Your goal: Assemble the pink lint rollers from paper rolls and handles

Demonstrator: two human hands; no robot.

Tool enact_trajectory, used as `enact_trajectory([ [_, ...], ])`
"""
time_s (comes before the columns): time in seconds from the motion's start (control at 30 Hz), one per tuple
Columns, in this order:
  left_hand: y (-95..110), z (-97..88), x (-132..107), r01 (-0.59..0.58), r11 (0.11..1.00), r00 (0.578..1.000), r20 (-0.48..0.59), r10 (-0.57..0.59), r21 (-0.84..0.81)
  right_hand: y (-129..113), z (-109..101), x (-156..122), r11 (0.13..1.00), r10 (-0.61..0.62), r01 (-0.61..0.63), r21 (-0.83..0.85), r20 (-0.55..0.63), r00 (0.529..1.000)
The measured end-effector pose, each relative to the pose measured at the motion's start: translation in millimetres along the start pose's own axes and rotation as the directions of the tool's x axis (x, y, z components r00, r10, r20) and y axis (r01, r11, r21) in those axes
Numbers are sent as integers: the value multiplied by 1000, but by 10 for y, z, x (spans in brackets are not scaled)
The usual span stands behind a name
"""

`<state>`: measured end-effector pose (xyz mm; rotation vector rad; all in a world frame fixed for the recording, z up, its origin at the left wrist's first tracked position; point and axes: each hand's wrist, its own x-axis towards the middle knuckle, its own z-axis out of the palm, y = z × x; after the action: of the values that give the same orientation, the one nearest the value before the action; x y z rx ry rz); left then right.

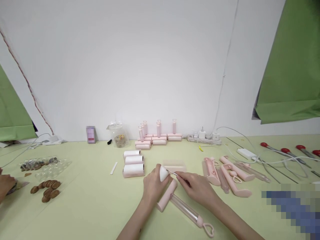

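My left hand [153,182] is closed around a white sticky-paper roll [163,173] with one end turned to the right. Against that end rests the tip of a thin metal tool [172,172], pinched in my right hand [200,188]; its exact kind is too small to tell. Below my hands lies a pink lint roller handle [185,208] with a clear tube and a heart-shaped loop. A clear pinkish cover [175,165] lies just behind my hands. Three white rolls [133,169] are lined up to the left, the nearest in a clear cover.
Several assembled lint rollers [159,138] stand by the wall. Loose pink handle parts [232,176] lie at right, near cables and red-ended tools [286,151]. A power strip [203,140] is at the back. Another person's hand [6,185] is at far left, near brown round pieces [50,190].
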<state>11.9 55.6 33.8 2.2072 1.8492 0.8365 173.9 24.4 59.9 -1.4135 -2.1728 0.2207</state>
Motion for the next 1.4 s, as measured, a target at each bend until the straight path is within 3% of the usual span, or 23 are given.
enact_trajectory([
  [0.17,-1,-4,44,-43,997,999,24,42,57,4,-3,1,989,8,-9,-150,-3,1000],
  [0.3,121,-14,211,-122,974,991,73,110,192,101,-6,33,964,112,-116,-240,-27,993],
  [0.5,422,43,559,-245,945,969,100,228,218,378,-67,120,950,266,-278,-139,-101,959],
  [0.63,442,97,718,-274,933,962,84,261,235,450,-160,149,934,352,-357,11,-182,918],
  [0.77,348,119,744,-308,922,952,79,297,236,460,-164,315,937,329,-296,187,-184,926],
  [0.93,262,61,730,-373,903,928,67,367,213,503,-96,700,919,165,-124,374,-78,983],
  [1.07,216,17,758,-393,896,919,52,391,205,519,-101,845,894,85,-67,444,-19,996],
  [1.2,177,37,784,-396,894,918,66,392,209,509,-117,825,872,80,-86,482,34,996],
  [1.4,157,103,791,-418,883,908,140,396,215,555,-44,837,838,178,-214,501,119,977],
])
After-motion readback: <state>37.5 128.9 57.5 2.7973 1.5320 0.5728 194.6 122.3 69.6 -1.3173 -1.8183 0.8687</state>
